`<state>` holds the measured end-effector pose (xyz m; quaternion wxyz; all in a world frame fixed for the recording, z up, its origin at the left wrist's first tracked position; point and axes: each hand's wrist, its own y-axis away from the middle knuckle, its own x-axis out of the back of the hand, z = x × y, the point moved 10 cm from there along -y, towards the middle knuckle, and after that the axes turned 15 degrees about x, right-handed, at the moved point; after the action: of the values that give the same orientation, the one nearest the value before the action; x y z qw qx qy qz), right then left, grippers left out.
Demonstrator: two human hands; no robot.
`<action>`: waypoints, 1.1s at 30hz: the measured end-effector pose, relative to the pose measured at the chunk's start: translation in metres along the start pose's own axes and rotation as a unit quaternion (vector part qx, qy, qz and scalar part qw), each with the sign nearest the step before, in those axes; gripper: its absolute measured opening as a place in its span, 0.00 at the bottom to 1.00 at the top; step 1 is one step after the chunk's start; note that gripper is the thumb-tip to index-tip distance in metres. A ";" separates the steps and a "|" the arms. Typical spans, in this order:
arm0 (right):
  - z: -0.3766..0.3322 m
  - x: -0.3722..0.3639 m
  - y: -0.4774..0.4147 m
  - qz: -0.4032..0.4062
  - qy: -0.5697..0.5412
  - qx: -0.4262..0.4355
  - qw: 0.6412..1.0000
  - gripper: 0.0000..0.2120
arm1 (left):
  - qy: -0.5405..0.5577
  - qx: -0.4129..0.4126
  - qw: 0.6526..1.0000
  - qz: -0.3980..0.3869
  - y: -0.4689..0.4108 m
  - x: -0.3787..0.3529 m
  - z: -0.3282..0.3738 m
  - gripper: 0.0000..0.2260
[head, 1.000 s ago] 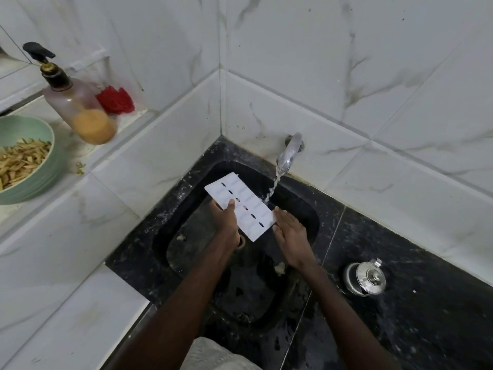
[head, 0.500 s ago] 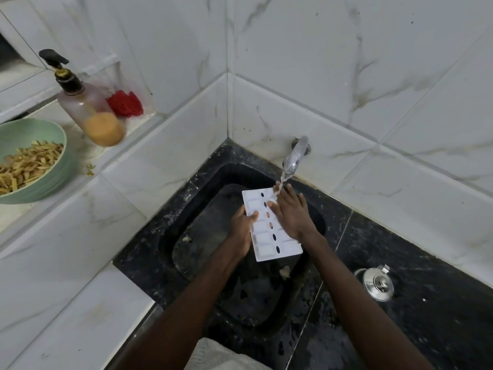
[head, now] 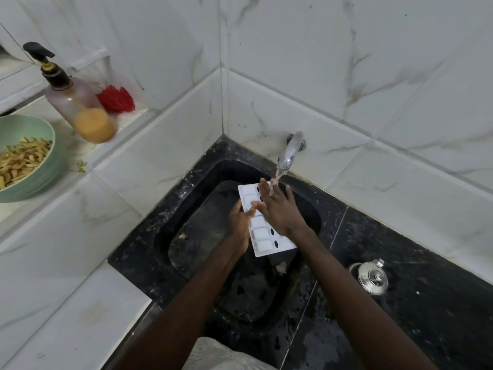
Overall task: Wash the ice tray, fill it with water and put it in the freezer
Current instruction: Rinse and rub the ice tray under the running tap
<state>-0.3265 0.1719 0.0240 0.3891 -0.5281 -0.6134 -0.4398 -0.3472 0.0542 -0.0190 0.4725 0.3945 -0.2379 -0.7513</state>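
A white ice tray (head: 260, 237) with rectangular cells and dark oval holes hangs over the black sink (head: 186, 182). My left hand (head: 240, 222) grips its left long edge, thumb on top. Flat on the tray's upper right half lies my right hand (head: 280, 209), fingers spread, covering that part. Water runs from the chrome tap (head: 289, 152) onto the fingers of my right hand and the tray's far end.
On the white marble ledge to the left stand a pump bottle (head: 77, 102) with orange liquid, a red scrubber (head: 116, 98) and a green bowl (head: 50, 156) of yellow strips. A small steel lidded pot (head: 370, 276) sits on the black counter at right. Tiled walls close the corner.
The tray was turned from slanting leftward to lying lengthwise towards me. My right hand moved from its right edge onto its top face, under the running water.
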 end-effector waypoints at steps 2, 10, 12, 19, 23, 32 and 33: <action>0.000 -0.001 0.007 0.017 -0.003 0.008 1.000 0.36 | 0.000 -0.005 1.000 0.006 0.001 0.003 0.006 0.15; -0.010 -0.005 0.000 0.013 -0.020 -0.003 1.000 0.39 | 0.030 0.003 0.999 0.019 0.004 0.008 0.004 0.14; -0.015 -0.013 0.007 0.013 -0.012 0.019 1.000 0.39 | 0.034 0.002 0.999 0.028 0.002 0.017 0.010 0.16; -0.003 -0.001 0.000 0.038 -0.006 -0.048 0.998 0.42 | 0.033 0.003 0.999 -0.005 0.006 0.007 0.002 0.16; -0.020 -0.010 0.005 0.012 -0.012 0.016 1.000 0.41 | 0.041 0.001 0.999 0.010 0.004 0.017 0.010 0.16; -0.006 -0.001 0.013 0.042 -0.014 -0.050 0.998 0.44 | 0.042 -0.002 0.999 0.016 0.004 0.011 0.003 0.17; -0.013 -0.004 0.014 0.029 -0.009 -0.033 0.999 0.43 | 0.040 -0.003 0.999 0.026 0.003 0.014 0.002 0.17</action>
<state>-0.3122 0.1594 0.0254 0.3786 -0.5618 -0.5869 -0.4435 -0.3510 0.0405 -0.0207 0.5023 0.4163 -0.2274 -0.7230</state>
